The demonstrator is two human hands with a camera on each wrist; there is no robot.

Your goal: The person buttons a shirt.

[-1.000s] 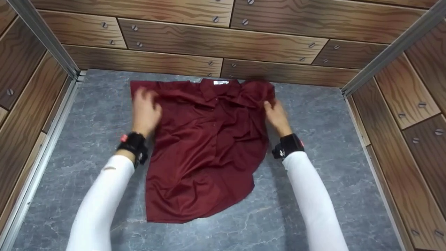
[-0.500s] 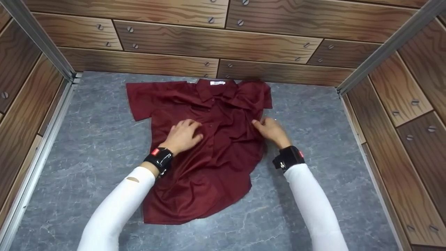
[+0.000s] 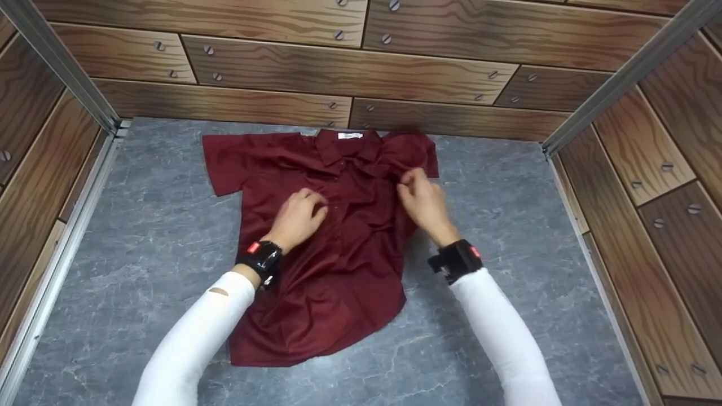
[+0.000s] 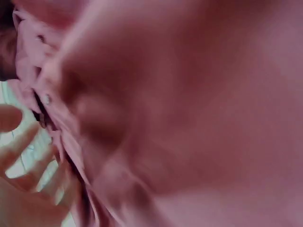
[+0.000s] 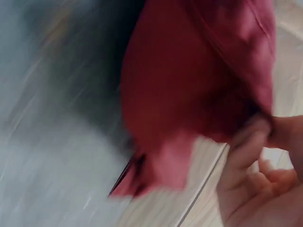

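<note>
A dark red short-sleeved button shirt (image 3: 338, 237) lies front up, its collar with a white label at the far side. Its left half is spread, and the right half is wrinkled. Over the shirt's middle, left of the button line, is my left hand (image 3: 297, 221), its fingers slightly bent and spread, with no cloth gathered in them. At the right side below the sleeve, my right hand (image 3: 426, 206) pinches the shirt's edge between thumb and fingers. In the right wrist view, the pinched cloth (image 5: 165, 94) hangs from these fingers, lifted off the floor.
Grey marble-patterned floor (image 3: 496, 214) surrounds the shirt. Wood-patterned panels (image 3: 271, 67) with printed screws stand at the back and both sides, joined by metal corner rails (image 3: 620, 73). A black camera band (image 3: 260, 259) sits on each wrist.
My left hand has moved from the left sleeve to the shirt's middle. My right hand has come down from the right sleeve to the side edge and pulled it inward.
</note>
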